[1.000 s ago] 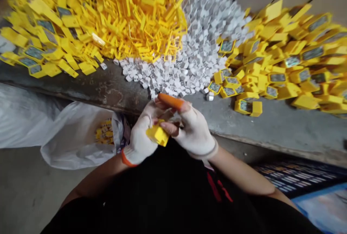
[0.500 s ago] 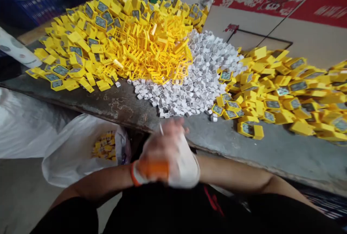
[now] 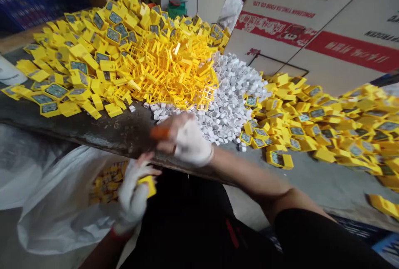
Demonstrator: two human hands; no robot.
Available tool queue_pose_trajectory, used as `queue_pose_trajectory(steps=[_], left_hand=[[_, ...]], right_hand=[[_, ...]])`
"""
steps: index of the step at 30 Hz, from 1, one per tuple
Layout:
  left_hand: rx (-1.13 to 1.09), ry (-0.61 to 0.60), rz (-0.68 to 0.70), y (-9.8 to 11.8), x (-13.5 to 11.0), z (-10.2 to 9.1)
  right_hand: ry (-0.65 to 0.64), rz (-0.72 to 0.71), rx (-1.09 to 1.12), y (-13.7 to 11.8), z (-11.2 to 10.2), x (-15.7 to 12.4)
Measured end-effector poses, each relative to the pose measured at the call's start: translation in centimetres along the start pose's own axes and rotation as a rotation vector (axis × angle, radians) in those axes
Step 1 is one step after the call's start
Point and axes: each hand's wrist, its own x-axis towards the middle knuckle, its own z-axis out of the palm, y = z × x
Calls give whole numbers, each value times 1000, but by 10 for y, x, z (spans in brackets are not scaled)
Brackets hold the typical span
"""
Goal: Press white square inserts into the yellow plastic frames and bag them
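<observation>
My left hand, in a white fingerless glove, is low over the open white sack. Its fingers are closed on a small yellow plastic case. Above the table's front edge, my right hand, in a similar glove, is closed on a small orange object, too blurred to tell its kind. Just beyond it lies a heap of small white plastic pieces. Behind these is a pile of thin yellow window-like frames.
Yellow cases with grey faces are heaped on the left of the table, and more yellow cases on the right. A large printed carton stands behind. The white sack holds yellow pieces.
My hands were together in front of my body and have come apart. The left went down and left with the yellow case; the right moved forward with the orange object. The view shifted.
</observation>
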Motion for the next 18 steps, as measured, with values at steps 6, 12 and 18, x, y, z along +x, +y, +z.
queue_pose_trajectory(steps=[6, 12, 18], left_hand=[[493, 360, -435, -38, -20, -71], [262, 390, -456, -7, -17, -41], [-491, 89, -567, 53, 24, 69]], right_hand=[[121, 694, -401, 153, -34, 58], [126, 790, -268, 164, -32, 68], [219, 436, 158, 99, -34, -27]])
